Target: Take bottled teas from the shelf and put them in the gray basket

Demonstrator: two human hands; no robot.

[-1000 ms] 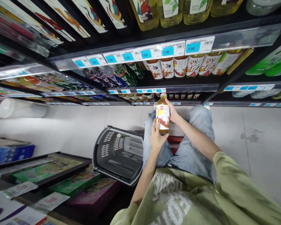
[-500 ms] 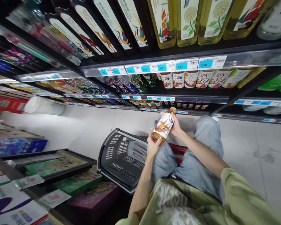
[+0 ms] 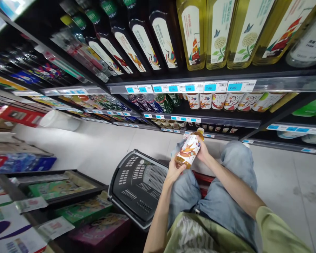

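Note:
Both of my hands hold one bottle of amber drink (image 3: pixel 190 149), tilted, its pale cap pointing up and to the right. Its white label carries an orange drawing and faces up. My left hand (image 3: pixel 175 169) grips the bottom end, with the thumb lying along the base. Around the upper right side, near the neck, my right hand (image 3: pixel 203 151) is closed; some of its fingers are hidden behind the bottle. The bottle hangs above my bent knees, in front of the lowest shelf. To the left of my left forearm stands a black shopping basket (image 3: pixel 137 188) with slotted walls.
Ahead, a store shelf (image 3: pixel 216 80) holds rows of drink bottles, with price tags along its edges. Large yellow bottles (image 3: pixel 192 38) stand on the upper level. A white bucket (image 3: pixel 58 120) is on the floor to the left. Boxed goods (image 3: pixel 84 207) lie in a display at the lower left.
The view has tilted upward, so the shelves, basket and bottle sit lower and more of the upper bottles shows. My hands keep their grip on the bottle.

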